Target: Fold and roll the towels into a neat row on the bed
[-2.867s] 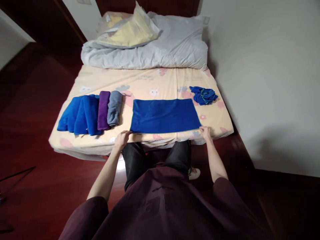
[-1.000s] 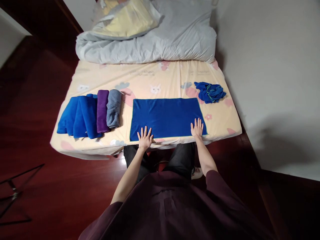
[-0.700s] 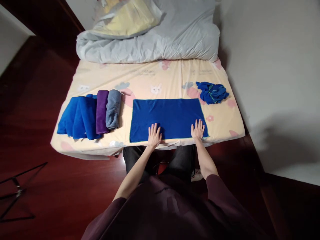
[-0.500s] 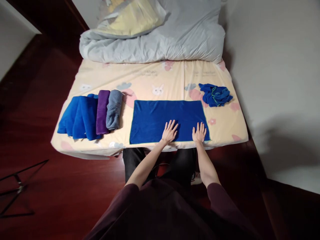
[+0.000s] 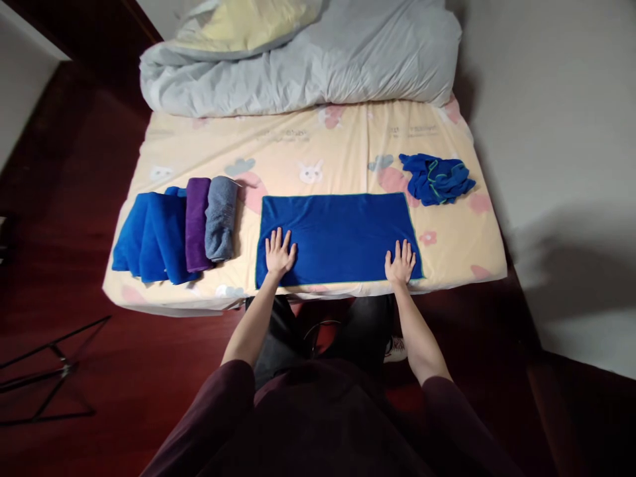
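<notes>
A blue towel (image 5: 338,232) with a green edge lies spread flat near the front edge of the bed. My left hand (image 5: 279,254) rests flat on its left end, fingers spread. On the towel's right end lies my right hand (image 5: 400,263), palm down with the fingers apart. Neither hand grips the cloth. Left of the towel sit a grey rolled towel (image 5: 221,218), a purple rolled towel (image 5: 198,225) and several folded blue towels (image 5: 154,235) leaning over one another. A crumpled blue cloth (image 5: 437,180) with green edging is beyond the towel's far right corner.
The bed (image 5: 199,149) has a cream sheet with rabbit and strawberry prints. A grey quilt (image 5: 308,76) is bunched across its back. A white wall (image 5: 556,165) stands to the right. Black stand legs (image 5: 62,368) are on the dark red floor at left.
My left hand has slid leftward across the towel, from its middle to its left end. My right hand stays at the right end. The view has shifted slightly.
</notes>
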A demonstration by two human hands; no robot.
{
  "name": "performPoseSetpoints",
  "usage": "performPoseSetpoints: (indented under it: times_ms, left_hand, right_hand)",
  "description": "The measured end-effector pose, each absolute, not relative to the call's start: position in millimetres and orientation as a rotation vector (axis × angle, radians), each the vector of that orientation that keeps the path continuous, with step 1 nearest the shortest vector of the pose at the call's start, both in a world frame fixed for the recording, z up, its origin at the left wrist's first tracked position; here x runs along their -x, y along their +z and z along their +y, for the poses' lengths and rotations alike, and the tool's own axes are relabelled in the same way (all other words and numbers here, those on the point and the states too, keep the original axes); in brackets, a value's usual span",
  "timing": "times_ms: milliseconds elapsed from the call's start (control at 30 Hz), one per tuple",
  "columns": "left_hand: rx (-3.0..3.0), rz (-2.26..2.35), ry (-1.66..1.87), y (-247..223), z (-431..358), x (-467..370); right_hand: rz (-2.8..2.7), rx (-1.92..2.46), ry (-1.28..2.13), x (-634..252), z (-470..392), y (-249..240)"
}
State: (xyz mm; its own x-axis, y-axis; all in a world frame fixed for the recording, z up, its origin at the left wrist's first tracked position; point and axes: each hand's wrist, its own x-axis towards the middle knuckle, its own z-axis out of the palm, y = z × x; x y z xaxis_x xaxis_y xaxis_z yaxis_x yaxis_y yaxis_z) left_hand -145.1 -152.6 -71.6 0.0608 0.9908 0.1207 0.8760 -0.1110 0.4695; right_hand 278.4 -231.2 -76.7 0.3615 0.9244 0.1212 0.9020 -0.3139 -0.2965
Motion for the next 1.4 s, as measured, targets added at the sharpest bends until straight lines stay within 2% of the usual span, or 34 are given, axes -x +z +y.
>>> performPoseSetpoints:
  times_ms: [167, 300, 467, 567, 667, 967, 1133, 1233, 1400]
  left_hand:
    - [-2.020, 1.981, 0.549, -68, -140, 165]
    - [-1.985, 2.071, 0.396, -53, -141, 112]
    - [-2.333, 1.521, 0.416, -52, -139, -11]
    - [-2.406, 1.382, 0.407, -62, -123, -40]
    - [-2.393, 1.457, 0.413, -73, -99, -12]
    - [-2.153, 1.917, 0.378, -73, -28, 137]
    - [-2.132, 1.930, 0.415, -74, 1, 180]
    - [-2.143, 1.924, 0.458, -73, -14, 173]
    - [-2.222, 1.818, 0.406, -71, -105, 155]
  right_hand:
    - [-1.615, 2.328, 0.062, -278, -231, -77]
    - [-1.633, 2.336, 0.021, -278, -230, -79]
    - [-1.627, 2.323, -0.034, -279, -230, -83]
    - [-1.612, 2.305, -0.052, -281, -229, -86]
    - [-1.612, 2.283, -0.054, -282, -229, -89]
    - [-1.621, 2.282, -0.073, -283, -229, -94]
    - [-1.626, 2.274, -0.077, -282, -229, -92]
    - [-1.619, 2.270, -0.067, -281, -229, -90]
    - [-1.617, 2.276, -0.059, -281, -229, -89]
